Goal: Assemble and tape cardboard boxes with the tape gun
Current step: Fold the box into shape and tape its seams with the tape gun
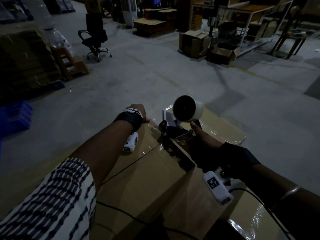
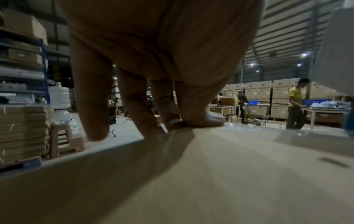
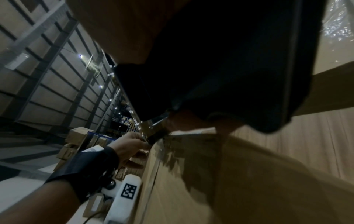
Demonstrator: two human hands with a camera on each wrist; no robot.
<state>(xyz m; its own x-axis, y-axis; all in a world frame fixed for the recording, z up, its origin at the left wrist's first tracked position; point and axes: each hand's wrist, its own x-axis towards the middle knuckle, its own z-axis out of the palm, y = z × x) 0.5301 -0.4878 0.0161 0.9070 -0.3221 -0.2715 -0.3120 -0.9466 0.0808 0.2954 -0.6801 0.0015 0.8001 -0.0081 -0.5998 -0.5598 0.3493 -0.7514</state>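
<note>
On box (image 1: pixel 138 172) top: right hand (image 1: pixel 206 144) grips tape gun (image 1: pixel 180 125) mid-seam — left hand (image 1: pixel 136 110), fingers straight, steadies far edge; seam part-taped.

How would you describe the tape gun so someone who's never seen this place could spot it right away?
Start at the big cardboard box in the foreground, under both forearms. At its far end, on the centre seam, the right hand grips the tape gun, beside the left hand pressing the box's edge. Its pale tape roll with a dark round face marks it out.
</note>
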